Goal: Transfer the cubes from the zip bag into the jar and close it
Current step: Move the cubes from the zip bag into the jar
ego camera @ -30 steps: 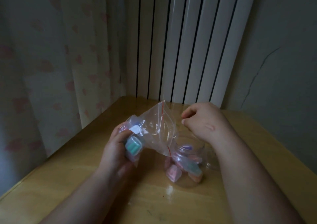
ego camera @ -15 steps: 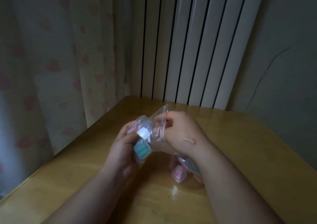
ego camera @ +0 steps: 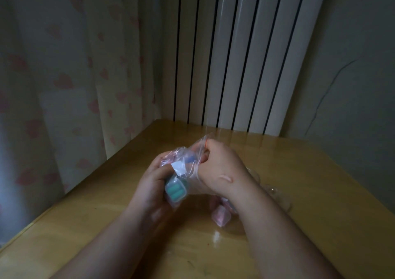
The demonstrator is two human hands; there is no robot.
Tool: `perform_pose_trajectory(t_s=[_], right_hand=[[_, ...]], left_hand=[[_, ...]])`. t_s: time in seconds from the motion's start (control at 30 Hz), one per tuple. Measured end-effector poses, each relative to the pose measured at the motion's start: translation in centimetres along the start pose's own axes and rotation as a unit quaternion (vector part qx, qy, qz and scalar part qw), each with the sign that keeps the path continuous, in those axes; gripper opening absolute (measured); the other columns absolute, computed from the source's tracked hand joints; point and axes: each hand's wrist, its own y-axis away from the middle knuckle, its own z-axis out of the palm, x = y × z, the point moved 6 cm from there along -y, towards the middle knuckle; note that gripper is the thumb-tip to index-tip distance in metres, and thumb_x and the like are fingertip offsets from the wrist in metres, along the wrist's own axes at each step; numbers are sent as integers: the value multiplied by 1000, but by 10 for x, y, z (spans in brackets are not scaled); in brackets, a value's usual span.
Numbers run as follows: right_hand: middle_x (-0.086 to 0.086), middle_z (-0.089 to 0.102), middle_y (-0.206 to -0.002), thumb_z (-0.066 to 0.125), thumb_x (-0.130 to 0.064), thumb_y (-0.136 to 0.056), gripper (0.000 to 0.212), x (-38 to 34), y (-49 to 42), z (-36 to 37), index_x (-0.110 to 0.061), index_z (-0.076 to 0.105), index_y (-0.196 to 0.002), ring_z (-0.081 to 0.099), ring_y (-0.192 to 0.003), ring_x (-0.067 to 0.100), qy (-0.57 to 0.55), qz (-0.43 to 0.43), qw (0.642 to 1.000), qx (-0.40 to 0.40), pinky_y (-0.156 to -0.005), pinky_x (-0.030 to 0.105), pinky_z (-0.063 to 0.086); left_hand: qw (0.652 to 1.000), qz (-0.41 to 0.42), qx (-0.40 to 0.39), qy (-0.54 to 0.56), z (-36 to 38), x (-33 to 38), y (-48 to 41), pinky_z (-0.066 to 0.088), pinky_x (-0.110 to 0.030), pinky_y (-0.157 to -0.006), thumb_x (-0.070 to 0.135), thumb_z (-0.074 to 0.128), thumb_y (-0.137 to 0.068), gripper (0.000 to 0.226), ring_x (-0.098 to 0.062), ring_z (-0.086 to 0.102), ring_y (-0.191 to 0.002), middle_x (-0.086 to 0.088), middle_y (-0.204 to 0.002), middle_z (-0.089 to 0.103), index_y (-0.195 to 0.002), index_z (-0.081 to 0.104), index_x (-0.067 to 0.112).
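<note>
dimly lit. zip bag (ego camera: 188,167) held above the wooden table (ego camera: 320,182), clear plastic crumpled. left hand (ego camera: 152,184) curled around its lower end, clamping a teal cube (ego camera: 176,191) through the film. right hand (ego camera: 220,167) fingers pushed into the bag's mouth, closed or not: cannot tell. jar (ego camera: 273,195) mostly hidden behind right wrist, pink cube (ego camera: 220,215) inside.

- The room was dim.
- A wooden table (ego camera: 310,182) filled the lower frame, its top glossy with faint reflections.
- A pale curtain (ego camera: 64,75) with pink hearts hung at left.
- A white ribbed radiator (ego camera: 241,54) stood behind the table.
- A grey wall (ego camera: 359,43) at right bore a thin crack (ego camera: 327,94).
</note>
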Motion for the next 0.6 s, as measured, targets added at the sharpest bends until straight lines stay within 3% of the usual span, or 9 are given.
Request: perform_pose_trajectory(t_s=[0.07,0.23,0.43,0.6], right_hand=[[-4,65,-100,65,-18,-86,28,0,0,-1,-23,63,-114,60,-89,15,5,-5,1000,-1,-65,22,49],[-9,67,-97,73,-20,-79,26,0,0,-23,-28,71,-104,63,-88,10,12,-8,1000,-7,-74,28,55],[-5,66,-81,76,-15,-71,16,15,-5,-67,-24,64,-77,64,-76,14,-1,44,996,79,-58,24,43],[2,66,-82,67,-12,-67,14,31,-5,-79,-21,60,-75,67,-72,26,33,101,990,89,-66,40,60]], left_hand=[[1000,2,10,-1,-1,-1,0,60,-37,-58,-5,55,-79,37,-27,72,-70,-17,-92,73,-113,64,9],[998,7,57,25,-8,0,-3,60,-32,-54,-2,48,-92,33,-27,72,-71,-17,-97,71,-116,63,14],[996,11,76,34,-9,1,-2,57,-28,-47,3,46,-94,29,-23,69,-67,-17,-99,67,-114,62,16],[996,8,85,30,-10,0,0,57,-27,-48,4,46,-96,27,-25,66,-74,-17,-99,66,-109,63,19]])
